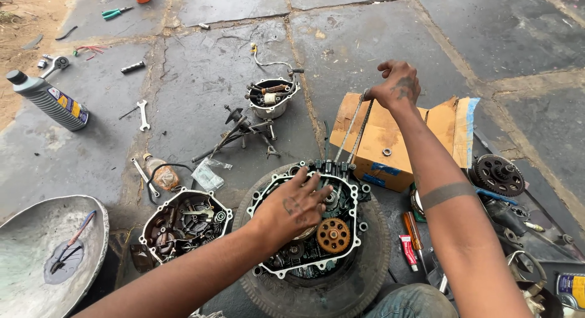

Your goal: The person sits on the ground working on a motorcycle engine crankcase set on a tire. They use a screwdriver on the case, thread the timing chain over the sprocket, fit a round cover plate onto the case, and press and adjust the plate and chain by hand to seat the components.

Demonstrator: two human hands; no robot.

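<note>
Left hand (292,207) flat inside engine case (304,233); right hand (397,85) clamped on chain (355,128)

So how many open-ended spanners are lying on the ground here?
2: one spanner on the slab right of the oil bottle, another spanner beside the small bottle. Others may be hidden.

This was an open-air repair yard for motorcycle engines, set on a stone-slab floor (244,80) edged with sandy ground. An opened engine case (308,223) lay on a tyre (359,281), with a second case half (183,223) just to its left. Beyond the case lay spanners (143,114), an oil bottle (52,102) and a torn cardboard box (390,141).
</note>
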